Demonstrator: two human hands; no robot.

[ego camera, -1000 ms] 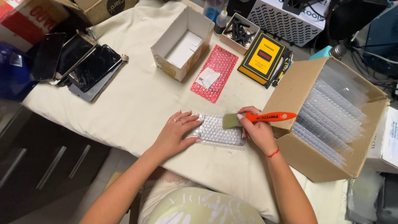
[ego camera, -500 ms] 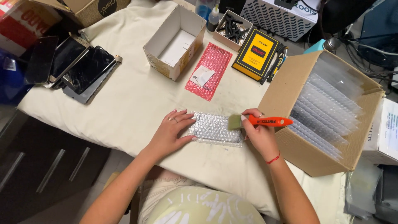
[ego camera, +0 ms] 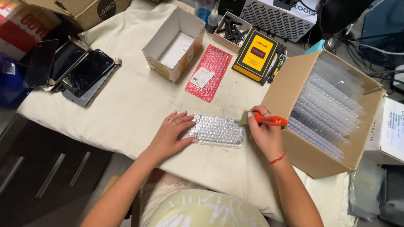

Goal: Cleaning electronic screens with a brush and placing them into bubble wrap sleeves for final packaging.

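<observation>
Pressing flat on the cloth-covered table [ego camera: 126, 109], the left hand [ego camera: 170, 134] lies open with fingers spread, its fingertips holding down the left edge of one clear bubble-wrap pouch [ego camera: 219, 131] near the table's front edge. The right hand [ego camera: 265, 134] is closed around one orange-handled cutter [ego camera: 271, 121], whose tip sits at the pouch's upper right corner. Just right of that hand stands one large cardboard box [ego camera: 290, 90] packed with a row of clear bubble pouches, too many to count reliably. Further back lie one red bubble-wrap pouch [ego camera: 210, 71], one open small white-lined box [ego camera: 174, 44] and one yellow and black device [ego camera: 256, 55]. At least three dark phones [ego camera: 69, 67] lie at far left.
</observation>
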